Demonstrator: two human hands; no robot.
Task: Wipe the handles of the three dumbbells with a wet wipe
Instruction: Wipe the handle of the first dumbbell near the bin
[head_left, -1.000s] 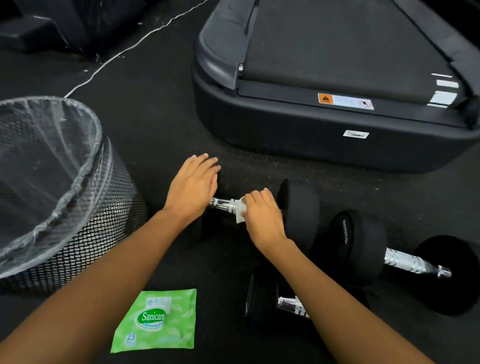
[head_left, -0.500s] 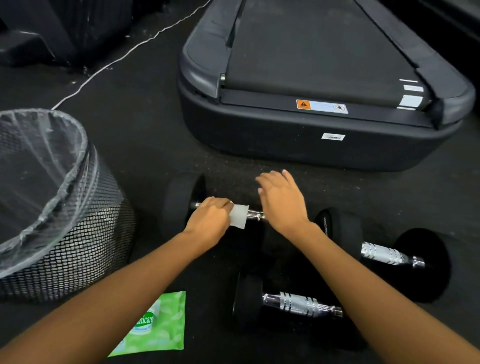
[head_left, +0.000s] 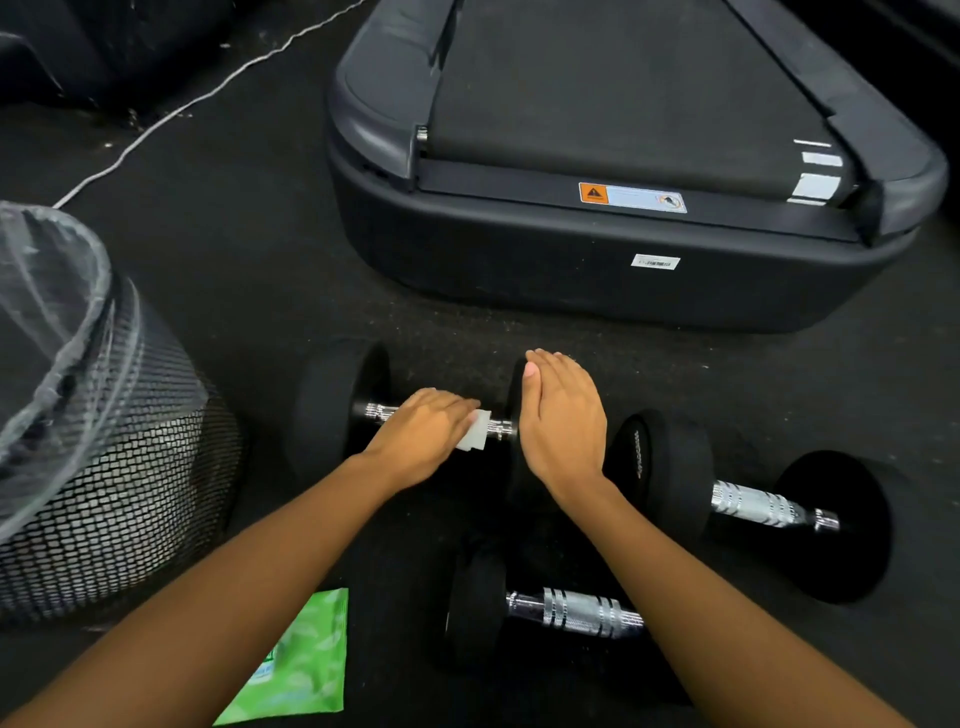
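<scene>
Three black dumbbells with chrome handles lie on the dark floor. The far dumbbell (head_left: 332, 410) has my left hand (head_left: 423, 436) closed over its handle, pressing a folded white wet wipe (head_left: 477, 437) against the chrome. My right hand (head_left: 563, 415) rests flat, fingers together, on that dumbbell's right weight. A second dumbbell (head_left: 753, 506) lies to the right, its handle bare. The third dumbbell (head_left: 571, 610) lies nearest me, partly under my right forearm.
A black mesh bin (head_left: 119, 467) lined with a clear bag stands at the left. A green wet-wipe packet (head_left: 296, 670) lies on the floor near my left forearm. A treadmill base (head_left: 597, 270) fills the far side. A white cable (head_left: 171, 114) runs across the floor at the top left.
The wipe passed from my right hand to my left. My right hand moved onto the right weight, and my left hand left the left weight for the handle, sliding right along it.
</scene>
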